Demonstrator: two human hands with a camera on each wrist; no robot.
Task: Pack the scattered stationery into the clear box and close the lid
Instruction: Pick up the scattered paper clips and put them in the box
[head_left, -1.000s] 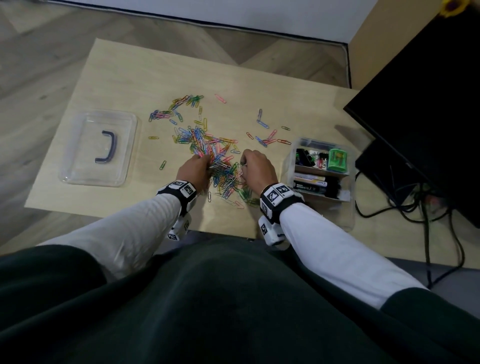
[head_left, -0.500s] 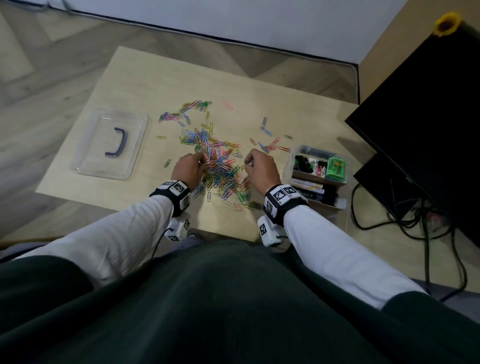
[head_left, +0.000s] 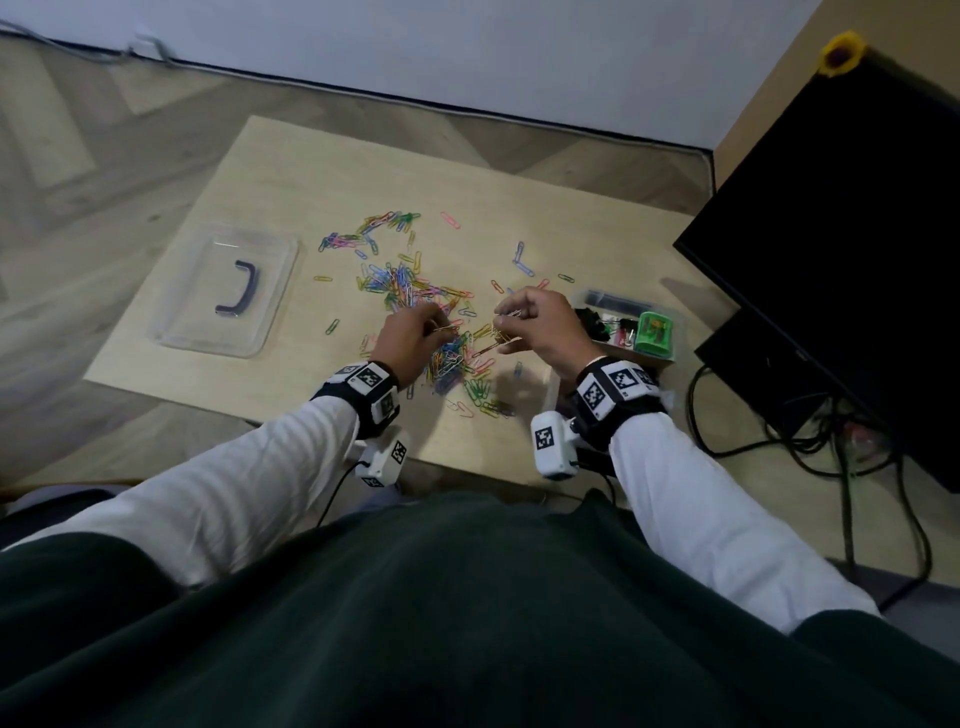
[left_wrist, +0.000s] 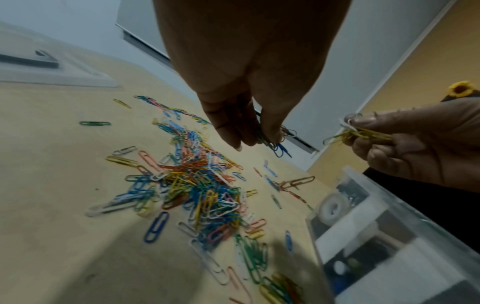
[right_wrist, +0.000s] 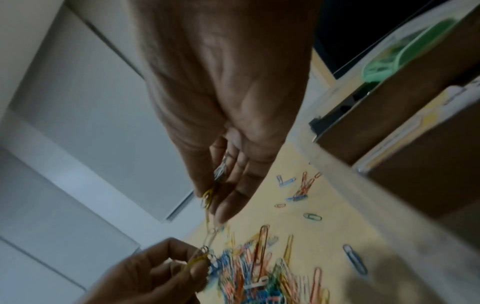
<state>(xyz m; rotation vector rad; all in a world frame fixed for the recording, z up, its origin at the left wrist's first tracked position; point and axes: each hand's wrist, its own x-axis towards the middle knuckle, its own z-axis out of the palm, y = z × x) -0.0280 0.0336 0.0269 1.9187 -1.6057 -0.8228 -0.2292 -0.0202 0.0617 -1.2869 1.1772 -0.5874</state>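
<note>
Many coloured paper clips (head_left: 447, 358) lie piled and scattered mid-table, seen close in the left wrist view as a heap of clips (left_wrist: 202, 191). My left hand (head_left: 436, 328) hovers just above the pile and pinches a small bunch of clips (left_wrist: 272, 142). To its right, my right hand (head_left: 506, 325) is raised and pinches several yellow clips (left_wrist: 358, 133), also seen as the yellow bunch (right_wrist: 207, 197). The clear box (head_left: 623, 295) stands open right of my right hand, holding black items and a green case (head_left: 655, 332). Its clear lid (head_left: 197, 312) with a dark handle lies far left.
The low wooden table (head_left: 311, 166) stands on a wood floor with a white wall behind. A black monitor (head_left: 841, 249) and tangled cables (head_left: 810, 447) sit to the right. My dark-clothed lap fills the near side.
Both hands have lifted off the pile, each with clips pinched in its fingers. The right hand rose higher and shifted slightly toward the box.
</note>
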